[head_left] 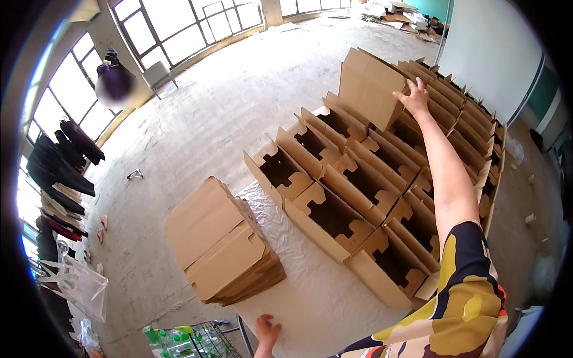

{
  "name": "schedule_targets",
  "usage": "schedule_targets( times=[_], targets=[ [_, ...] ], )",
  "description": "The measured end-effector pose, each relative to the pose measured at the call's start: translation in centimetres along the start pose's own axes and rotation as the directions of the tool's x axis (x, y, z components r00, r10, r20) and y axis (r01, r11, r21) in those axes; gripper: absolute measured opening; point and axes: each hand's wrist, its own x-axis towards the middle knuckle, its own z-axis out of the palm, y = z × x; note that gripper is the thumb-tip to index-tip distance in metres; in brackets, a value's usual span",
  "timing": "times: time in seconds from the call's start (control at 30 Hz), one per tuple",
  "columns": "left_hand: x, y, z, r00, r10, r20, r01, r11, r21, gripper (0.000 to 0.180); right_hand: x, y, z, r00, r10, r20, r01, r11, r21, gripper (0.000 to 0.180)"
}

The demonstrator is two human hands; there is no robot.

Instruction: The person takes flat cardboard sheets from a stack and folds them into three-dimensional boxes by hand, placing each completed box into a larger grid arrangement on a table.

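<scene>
Colourful sleeve [465, 292] of the right arm is nearest, to the right of the cardboard stack [209, 238]. Farther than this stack and to its right, the right hand [415, 96] pinches the edge of a raised box [370, 83], with thumb apart from spread fingers. This box is among the rows of open boxes [313, 230], right of the stack. Nearer than the stack, the left hand [267, 331] has loosely bent fingers, pinching nothing, at the white table [310, 316]; I cannot tell whether they touch it.

Matt cardboard boxes [376, 164]; glossy, wrinkled plastic sheet [265, 209]; rough, concrete-like floor [197, 131].
</scene>
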Motion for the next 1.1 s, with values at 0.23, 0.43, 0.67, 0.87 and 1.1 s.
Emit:
schedule_targets(
  times=[0.23, 0.43, 0.67, 0.87, 1.1],
  targets=[
    [0.3, -0.7, 2.0, 0.999, -0.025, -0.046, 0.024, 1.0, -0.019, 0.046, -1.1, -1.1, -1.3, 0.815, -0.245, -0.524, 0.394, 0.899, 0.192, 0.049],
    [-0.1, 2.4, 0.2, 0.998, -0.052, -0.045, 0.055, 0.995, 0.083, 0.048, -16.2, -14.1, -6.8, 0.751, -0.564, -0.343, 0.659, 0.674, 0.334, 0.031],
    [-0.7, 3.1, -0.2, 0.994, -0.092, -0.06, 0.098, 0.989, 0.11, 0.048, -29.9, -24.3, -7.0, 0.518, -0.847, -0.122, 0.695, 0.333, 0.638, 0.025],
    [-1.3, 3.1, -0.5, 0.994, -0.089, -0.069, 0.096, 0.99, 0.105, 0.048, -36.9, -28.0, -4.9, 0.399, -0.911, 0.108, 0.565, 0.337, 0.753, 0.027],
    [-0.2, 3.0, -0.5, 0.997, -0.077, -0.033, 0.079, 0.995, 0.069, 0.044, -42.3, -34.7, 0.3, 0.491, -0.769, 0.408, 0.463, 0.628, 0.626, 0.037]
  ],
)
